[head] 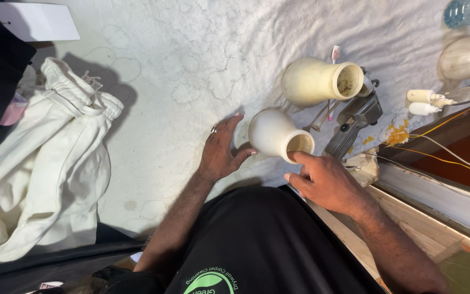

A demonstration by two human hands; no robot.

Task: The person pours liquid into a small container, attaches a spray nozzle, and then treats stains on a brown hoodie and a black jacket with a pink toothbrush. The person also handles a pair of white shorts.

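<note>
A small cream vase (272, 132) lies on its side on the dusty white floor (191, 65), its mouth turned toward me. My left hand (221, 150) rests flat on the floor beside it, thumb against the vase's body, a ring on one finger. My right hand (325, 179) is at the vase's mouth, with the index finger pressed on the rim. A larger cream vase (317, 81) lies on its side just beyond, its open mouth facing right.
A grey power tool (354, 122) lies right of the vases, with thin sticks beside it. White cloth (50, 158) is heaped at left. Two small white bottles (425, 102), another cream vessel (466, 57), wires and a wooden ledge (409, 228) are at right.
</note>
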